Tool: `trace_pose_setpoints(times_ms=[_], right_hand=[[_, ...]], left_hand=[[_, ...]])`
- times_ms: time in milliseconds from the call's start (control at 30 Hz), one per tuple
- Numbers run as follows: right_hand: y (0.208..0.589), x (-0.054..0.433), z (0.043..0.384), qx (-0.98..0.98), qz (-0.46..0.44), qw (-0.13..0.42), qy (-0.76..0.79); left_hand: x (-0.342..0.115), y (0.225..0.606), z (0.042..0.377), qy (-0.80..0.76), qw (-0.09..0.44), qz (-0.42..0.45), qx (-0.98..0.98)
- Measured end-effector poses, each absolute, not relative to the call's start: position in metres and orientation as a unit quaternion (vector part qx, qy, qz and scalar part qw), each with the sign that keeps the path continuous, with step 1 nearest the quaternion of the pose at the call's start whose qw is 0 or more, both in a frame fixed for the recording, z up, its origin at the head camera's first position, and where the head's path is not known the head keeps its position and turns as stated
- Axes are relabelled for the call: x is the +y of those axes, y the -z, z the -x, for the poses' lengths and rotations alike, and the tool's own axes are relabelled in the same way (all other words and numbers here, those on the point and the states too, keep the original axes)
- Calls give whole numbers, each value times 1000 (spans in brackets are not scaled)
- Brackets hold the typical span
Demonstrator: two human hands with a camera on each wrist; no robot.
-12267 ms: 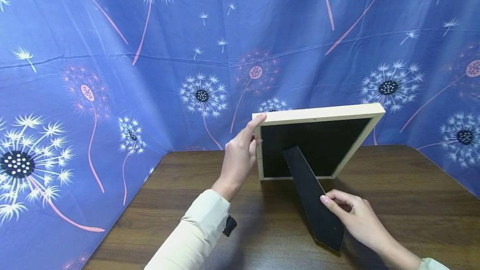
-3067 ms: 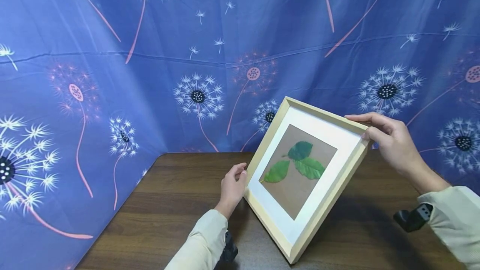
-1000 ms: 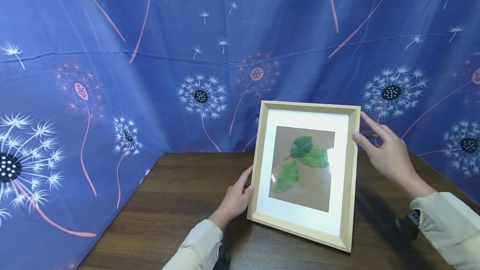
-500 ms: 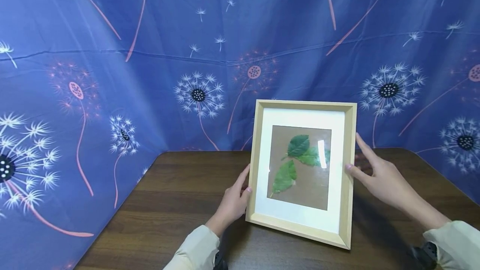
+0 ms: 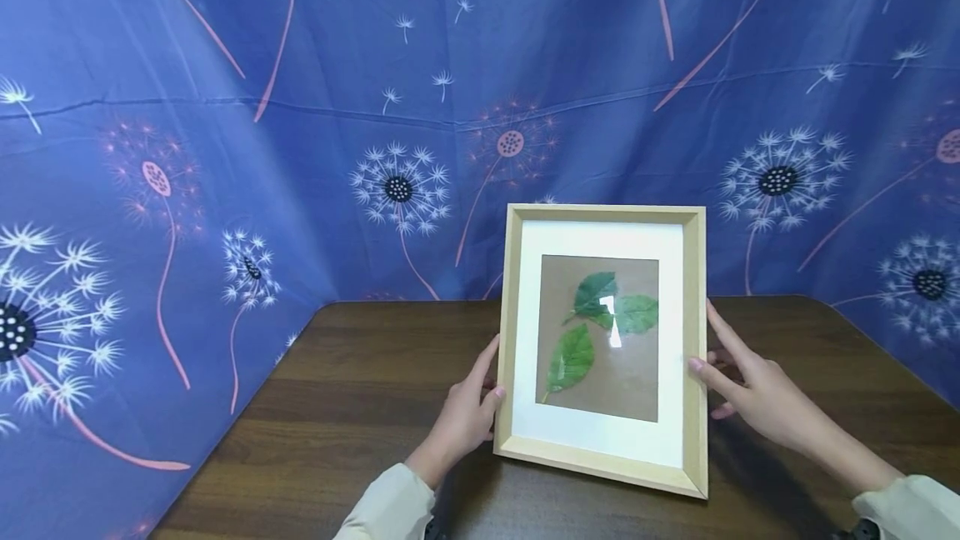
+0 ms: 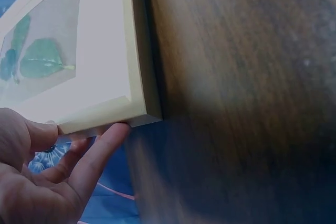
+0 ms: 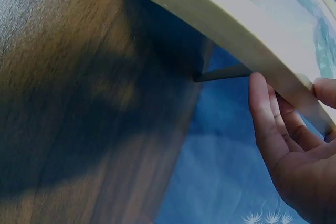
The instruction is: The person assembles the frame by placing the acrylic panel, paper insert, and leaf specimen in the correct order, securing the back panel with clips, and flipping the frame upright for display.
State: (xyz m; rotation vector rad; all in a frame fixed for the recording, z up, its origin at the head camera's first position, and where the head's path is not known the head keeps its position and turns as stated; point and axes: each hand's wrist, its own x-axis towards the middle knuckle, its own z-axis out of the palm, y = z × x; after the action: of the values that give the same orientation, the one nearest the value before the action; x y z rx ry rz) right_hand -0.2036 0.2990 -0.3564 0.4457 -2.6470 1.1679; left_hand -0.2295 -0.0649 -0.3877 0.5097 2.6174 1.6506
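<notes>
A picture frame point(image 5: 600, 461) of pale wood stands on the table, leaning back slightly, its front towards me. Behind its glass, a white mat surrounds a brown panel with three green leaves point(image 5: 570, 361). My left hand point(image 5: 462, 415) holds the frame's left side low down, thumb at the front edge. On the opposite side my right hand point(image 5: 761, 394) grips the edge, thumb on the front and fingers along the side and behind. In the right wrist view the support leg point(image 7: 226, 72) juts out behind the frame to the table. The back panel is hidden.
The dark wooden table point(image 5: 337, 407) spreads out around the frame. Behind and to the left hangs a blue cloth point(image 5: 315, 190) with dandelion prints, close to the table's back edge.
Earlier the frame's back faced me with its leg held out; it has since been turned round and squared up. Over the last second my right hand has slid down the right side.
</notes>
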Motion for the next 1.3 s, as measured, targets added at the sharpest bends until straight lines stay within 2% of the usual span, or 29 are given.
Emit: trace_pose_setpoints(times_ms=[133, 800, 1300], right_hand=[[356, 295, 206, -895, -152, 92, -410], [354, 294, 213, -911, -130, 89, -381], [352, 290, 223, -906, -136, 74, -393]], left_hand=[[-66, 388, 225, -527, 11, -157, 835], [-63, 392, 221, -535, 23, -163, 829], [-63, 391, 227, -517, -6, -160, 841]])
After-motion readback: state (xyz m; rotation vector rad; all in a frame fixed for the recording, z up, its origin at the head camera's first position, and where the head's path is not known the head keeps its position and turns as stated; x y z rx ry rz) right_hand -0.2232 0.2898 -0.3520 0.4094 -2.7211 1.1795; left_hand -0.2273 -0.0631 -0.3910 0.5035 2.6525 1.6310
